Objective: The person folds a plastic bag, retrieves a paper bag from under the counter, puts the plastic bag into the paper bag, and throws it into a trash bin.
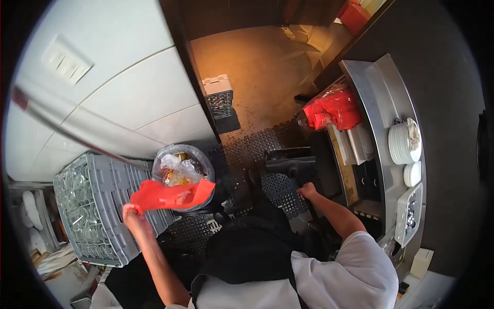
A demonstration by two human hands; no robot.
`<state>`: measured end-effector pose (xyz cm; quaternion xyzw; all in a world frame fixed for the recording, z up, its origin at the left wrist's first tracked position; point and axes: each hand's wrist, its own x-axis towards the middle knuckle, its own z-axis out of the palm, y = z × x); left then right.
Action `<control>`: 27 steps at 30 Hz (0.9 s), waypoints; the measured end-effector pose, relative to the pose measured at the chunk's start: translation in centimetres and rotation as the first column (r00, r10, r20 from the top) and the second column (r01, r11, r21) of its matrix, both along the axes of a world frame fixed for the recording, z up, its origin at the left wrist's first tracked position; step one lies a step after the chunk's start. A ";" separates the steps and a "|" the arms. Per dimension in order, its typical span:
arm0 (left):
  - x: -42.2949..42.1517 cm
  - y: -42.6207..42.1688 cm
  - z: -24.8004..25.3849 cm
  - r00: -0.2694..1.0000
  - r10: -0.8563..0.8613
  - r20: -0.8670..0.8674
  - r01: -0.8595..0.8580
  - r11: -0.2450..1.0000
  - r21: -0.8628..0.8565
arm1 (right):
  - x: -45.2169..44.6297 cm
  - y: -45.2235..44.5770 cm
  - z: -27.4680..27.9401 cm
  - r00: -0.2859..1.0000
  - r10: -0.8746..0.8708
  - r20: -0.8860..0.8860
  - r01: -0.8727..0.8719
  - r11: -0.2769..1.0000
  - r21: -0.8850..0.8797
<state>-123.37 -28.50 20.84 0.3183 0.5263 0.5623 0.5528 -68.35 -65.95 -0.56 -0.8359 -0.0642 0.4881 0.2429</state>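
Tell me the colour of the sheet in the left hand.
The sheet in the left hand is bright red, best seen in the head view.

At eight o'clock the left hand (132, 212) grips a red sheet (172, 196); at four o'clock the right hand (307, 190) holds a black handle (313, 212); white plates (400, 145) stand at three.

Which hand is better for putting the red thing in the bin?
Probably the left hand: it holds the red thing near the bagged bin, while the right hand holds a dark handle.

White plates (400, 147) (stacked) on metal shelf (374, 95)
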 end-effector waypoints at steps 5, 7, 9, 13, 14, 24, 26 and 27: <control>0.6 -0.6 1.3 0.992 0.123 -0.003 -0.123 0.992 -0.013 | 6.9 1.4 -1.9 0.967 0.074 -0.243 -0.112 0.983 -0.146; 0.6 -1.0 1.4 0.985 0.173 0.015 -0.172 0.985 -0.015 | 9.6 3.0 1.0 0.929 0.031 -0.368 -0.113 0.973 -0.204; 0.6 -1.8 1.0 0.974 0.227 0.011 -0.227 0.974 -0.018 | 11.2 3.6 2.8 0.888 -0.032 -0.458 -0.030 0.991 -0.128; 0.5 -2.4 0.7 0.968 0.250 0.031 -0.249 0.968 -0.026 | 13.5 2.4 2.8 0.646 -0.274 -0.712 0.157 0.961 -0.227; 0.4 -2.4 0.3 0.965 0.259 0.027 -0.259 0.966 -0.017 | 14.7 2.0 3.2 0.499 -0.404 -0.767 0.296 0.911 -0.288; -0.2 -3.1 -1.2 0.941 0.330 0.074 -0.331 0.943 0.012 | 16.0 9.6 20.8 0.445 -0.404 -0.799 0.357 0.899 -0.255; -0.2 -2.7 -2.4 0.934 0.348 0.085 -0.352 0.935 0.041 | 18.4 10.9 21.6 0.519 -0.231 -0.823 0.140 0.973 -0.184; -0.7 -2.5 -2.9 0.939 0.331 0.097 -0.337 0.940 0.053 | 19.3 12.3 22.2 0.588 -0.124 -0.799 0.027 0.991 -0.133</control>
